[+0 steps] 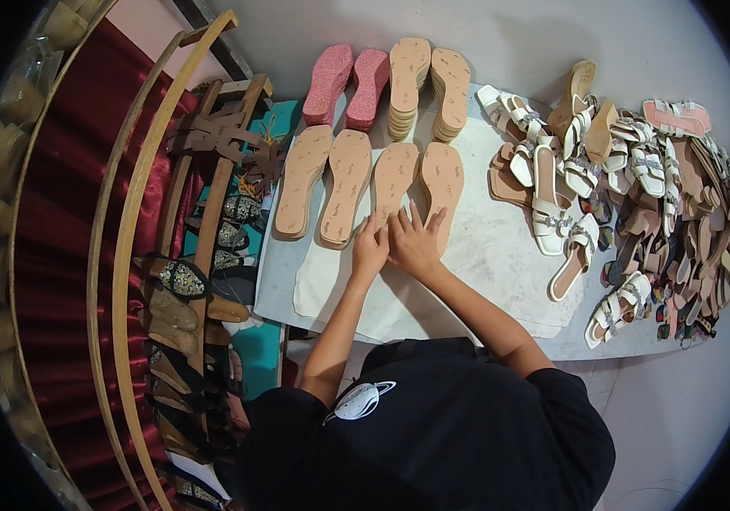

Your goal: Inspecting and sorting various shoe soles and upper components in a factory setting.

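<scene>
Resting side by side on a white sheet (pixel 331 272) that covers the work table (pixel 501 247), both hands sit at the near ends of a row of four tan insoles. The left hand (pixel 370 249) has its fingers held close together, tips touching the heel end of the third insole (pixel 394 180) — nothing is pinched, the fingers only press down flat. The right hand (pixel 414 241) lies just beside it, fingers spread, reaching onto the heel of the fourth insole (pixel 442 189). Two more tan insoles (pixel 324 183) lie to the left of these, apart from the hands. Beyond the row stand two pink glitter soles (pixel 348 85) and two stacks of tan soles (pixel 429 85). To the right — well apart from the hands — a heap of white strappy sandals (pixel 586 162) spills across the table. On the left, brown leather straps (pixel 220 132) hang on a wooden rack (pixel 212 221).
</scene>
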Motion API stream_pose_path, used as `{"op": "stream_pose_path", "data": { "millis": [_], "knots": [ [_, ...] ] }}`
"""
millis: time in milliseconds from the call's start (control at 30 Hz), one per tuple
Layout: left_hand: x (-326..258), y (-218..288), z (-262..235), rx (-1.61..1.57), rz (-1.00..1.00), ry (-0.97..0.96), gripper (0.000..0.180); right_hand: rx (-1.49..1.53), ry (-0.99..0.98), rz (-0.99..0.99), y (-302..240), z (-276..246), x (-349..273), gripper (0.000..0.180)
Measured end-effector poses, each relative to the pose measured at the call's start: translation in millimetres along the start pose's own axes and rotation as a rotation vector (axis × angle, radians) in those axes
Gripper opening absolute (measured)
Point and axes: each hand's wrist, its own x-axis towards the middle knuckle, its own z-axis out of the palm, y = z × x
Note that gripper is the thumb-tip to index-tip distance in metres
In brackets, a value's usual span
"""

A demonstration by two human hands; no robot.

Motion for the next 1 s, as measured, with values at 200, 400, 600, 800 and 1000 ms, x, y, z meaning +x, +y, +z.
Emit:
{"op": "stream_pose_path", "data": {
  "millis": [200, 400, 600, 800, 1000],
  "knots": [
    [-4.2, 5.3, 1.7, 0.079, 0.049, 0.06, 0.048, 0.076, -0.031, 0.018, 14.4, -35.3, -17.1, 0.062],
    [-17.1, 17.5, 4.4, 0.234, 0.197, 0.058, 0.065, 0.225, 0.156, 0.101, 29.0, -36.2, -53.7, 0.06],
    [-22.7, 14.1, 12.0, 0.251, 0.145, 0.077, 0.073, 0.264, 0.125, 0.116, 27.3, -18.7, -65.8, 0.063],
    [-22.6, 8.5, 13.4, 0.244, 0.134, 0.062, 0.069, 0.24, 0.104, 0.11, 26.4, -16.4, -64.6, 0.063],
    [-28.0, 5.6, 11.1, 0.275, 0.181, 0.073, 0.068, 0.243, 0.078, 0.116, 25.7, -16.5, -64.6, 0.062]
  ]
}}
